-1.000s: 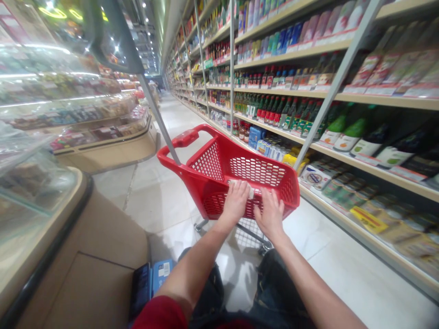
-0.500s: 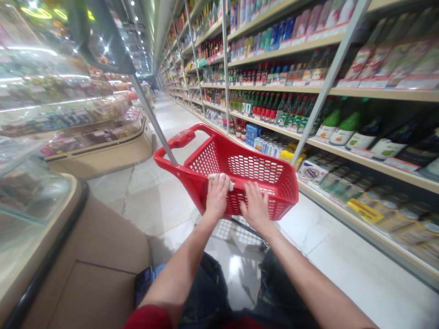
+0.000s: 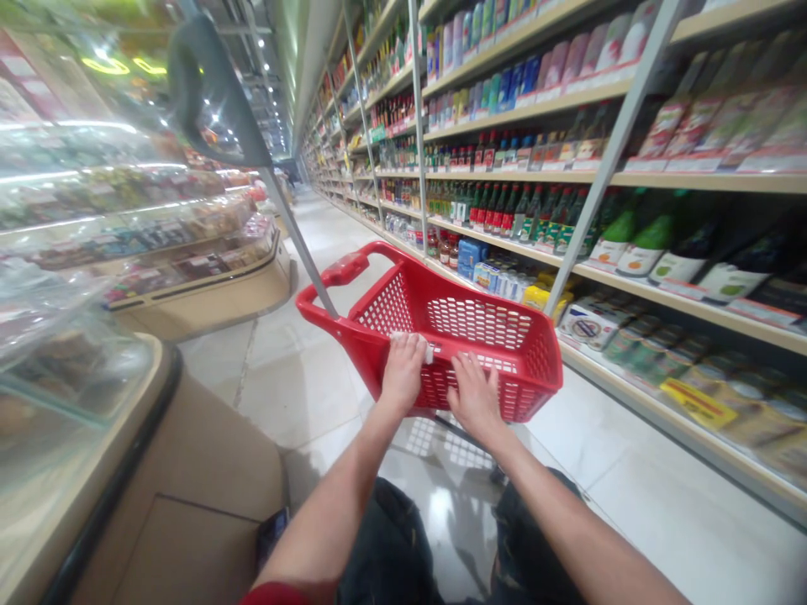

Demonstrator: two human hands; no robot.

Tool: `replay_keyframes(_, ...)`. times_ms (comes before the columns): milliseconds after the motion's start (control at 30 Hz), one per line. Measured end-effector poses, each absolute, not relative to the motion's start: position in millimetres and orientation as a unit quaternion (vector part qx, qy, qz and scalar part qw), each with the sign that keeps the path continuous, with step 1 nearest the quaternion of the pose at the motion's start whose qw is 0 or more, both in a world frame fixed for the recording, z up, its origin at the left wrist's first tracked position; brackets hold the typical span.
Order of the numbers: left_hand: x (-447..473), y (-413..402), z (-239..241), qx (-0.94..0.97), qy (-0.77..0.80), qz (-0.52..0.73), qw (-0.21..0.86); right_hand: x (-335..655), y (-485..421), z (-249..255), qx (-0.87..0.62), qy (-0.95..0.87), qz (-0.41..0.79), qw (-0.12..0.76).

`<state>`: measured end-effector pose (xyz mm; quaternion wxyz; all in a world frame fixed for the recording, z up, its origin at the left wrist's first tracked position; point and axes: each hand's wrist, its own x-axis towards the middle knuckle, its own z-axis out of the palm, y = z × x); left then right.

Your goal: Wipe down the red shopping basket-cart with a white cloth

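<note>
A red plastic shopping basket cart (image 3: 472, 323) stands in a store aisle in front of me, with its red handle (image 3: 344, 269) at the far left end. My left hand (image 3: 403, 370) presses a white cloth (image 3: 421, 343) onto the basket's near rim, fingers curled over it. My right hand (image 3: 474, 393) lies beside it on the same rim with fingers stretched flat, holding nothing. A grey pole (image 3: 303, 244) rises slanting from the basket's left side.
Shelves of bottles and packets (image 3: 598, 210) run along the right. Glass display counters (image 3: 94, 353) with a curved beige base stand on the left. The pale tiled aisle floor (image 3: 303, 378) runs far ahead. A blue-and-dark object (image 3: 272, 531) lies by my left knee.
My hands have slid left along the basket's near rim with the cloth, then held there. The view has tilted slightly; the basket has stayed in roughly the same spot.
</note>
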<state>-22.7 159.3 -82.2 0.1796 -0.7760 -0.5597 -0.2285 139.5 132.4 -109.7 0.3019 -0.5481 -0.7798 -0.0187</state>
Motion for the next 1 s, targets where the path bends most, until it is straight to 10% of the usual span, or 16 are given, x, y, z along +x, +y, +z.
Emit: replay_keyframes(1000, -66, 160, -52, -0.749, -0.582, -0.238, 0.208, 182, 143, -130, -0.519, -0.788, -0.065, 0.325)
